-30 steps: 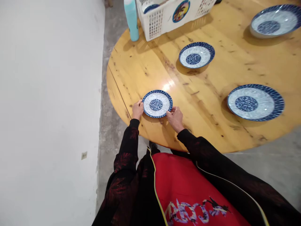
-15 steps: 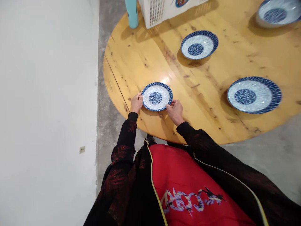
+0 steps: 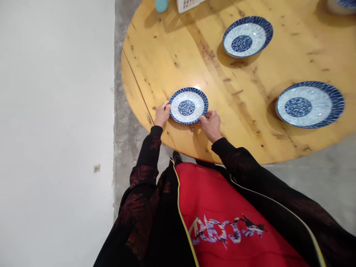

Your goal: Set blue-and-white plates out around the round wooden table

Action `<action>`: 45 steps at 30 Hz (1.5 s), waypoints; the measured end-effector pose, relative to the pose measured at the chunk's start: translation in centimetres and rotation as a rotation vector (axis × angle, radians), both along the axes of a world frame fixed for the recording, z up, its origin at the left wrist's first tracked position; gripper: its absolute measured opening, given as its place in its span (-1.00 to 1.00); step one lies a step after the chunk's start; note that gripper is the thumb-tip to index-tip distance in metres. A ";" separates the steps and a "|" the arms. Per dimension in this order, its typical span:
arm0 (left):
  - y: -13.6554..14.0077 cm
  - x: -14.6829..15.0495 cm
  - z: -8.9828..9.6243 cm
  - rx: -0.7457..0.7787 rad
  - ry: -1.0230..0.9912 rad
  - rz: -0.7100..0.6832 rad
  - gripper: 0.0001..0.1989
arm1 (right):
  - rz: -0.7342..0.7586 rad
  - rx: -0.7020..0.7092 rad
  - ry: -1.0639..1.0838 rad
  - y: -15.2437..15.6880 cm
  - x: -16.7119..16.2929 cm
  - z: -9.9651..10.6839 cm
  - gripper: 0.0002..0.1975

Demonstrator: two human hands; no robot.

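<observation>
A blue-and-white plate (image 3: 187,107) with a patterned rim is between my hands near the table's front left edge. My left hand (image 3: 162,113) pinches its left rim. On the lower right rim, my right hand (image 3: 211,125) grips with thumb and fingers. Whether the plate's base touches the wood I cannot tell. Two more dishes of the same pattern stand on the table: one dish (image 3: 247,37) farther back and another dish (image 3: 310,105) to the right.
The round wooden table (image 3: 172,78) has its curved edge close to my body. At the back are the bottom of a light-blue cylinder (image 3: 161,5) and a corner of a white basket (image 3: 189,4). Another dish (image 3: 343,5) is cut off at the top right. A white wall (image 3: 55,111) rises at left.
The view has shifted, so the basket, the cylinder and the far right dish have slid partly out at the top. Both hands keep their grip on the plate.
</observation>
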State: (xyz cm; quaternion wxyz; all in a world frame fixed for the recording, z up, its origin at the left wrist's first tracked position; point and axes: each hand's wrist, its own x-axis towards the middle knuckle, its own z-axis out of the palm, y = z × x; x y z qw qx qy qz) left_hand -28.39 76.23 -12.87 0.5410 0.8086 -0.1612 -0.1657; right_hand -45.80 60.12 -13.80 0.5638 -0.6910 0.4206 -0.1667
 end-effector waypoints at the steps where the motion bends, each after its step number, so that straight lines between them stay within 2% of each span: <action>1: 0.2 -0.2 0.2 -0.002 0.036 0.006 -0.73 | 0.000 0.012 -0.008 0.1 -0.2 0.0 -0.74; 7: 1.5 -1.2 1.7 0.037 0.211 0.056 -0.76 | -0.040 0.081 -0.021 0.5 -0.7 0.8 -0.80; 12: 2.1 -1.9 2.9 0.040 0.217 0.076 -0.80 | -0.069 0.111 -0.033 0.7 -0.5 1.3 -0.82; 17: 3.5 -2.9 4.9 -0.024 0.183 0.135 -0.82 | -0.133 0.128 -0.013 0.4 -1.6 2.6 -0.88; 19: 4.0 -2.9 5.6 -0.045 0.189 0.182 -0.83 | -0.181 0.166 -0.005 -0.1 -1.9 3.3 -0.90; 22: 3.9 -2.2 6.2 -0.083 0.176 0.251 -0.80 | -0.245 0.152 -0.053 -1.7 -1.6 4.5 -0.90; 27: 1.4 -1.6 7.0 -0.175 0.136 0.219 -0.74 | -0.282 0.141 -0.097 -6.3 0.1 6.6 -0.91; 30: -0.6 -1.5 7.7 -0.197 0.149 0.209 -0.75 | -0.302 0.160 -0.102 -9.7 2.1 7.1 -0.90; 38: -6.8 1.1 9.9 -0.124 0.149 0.120 -0.77 | -0.437 0.226 -0.106 -18.3 9.0 6.1 -0.83; 45: -12.8 2.6 9.3 -0.113 0.197 0.030 -0.79 | -0.524 0.259 -0.120 -24.5 14.0 4.9 -0.83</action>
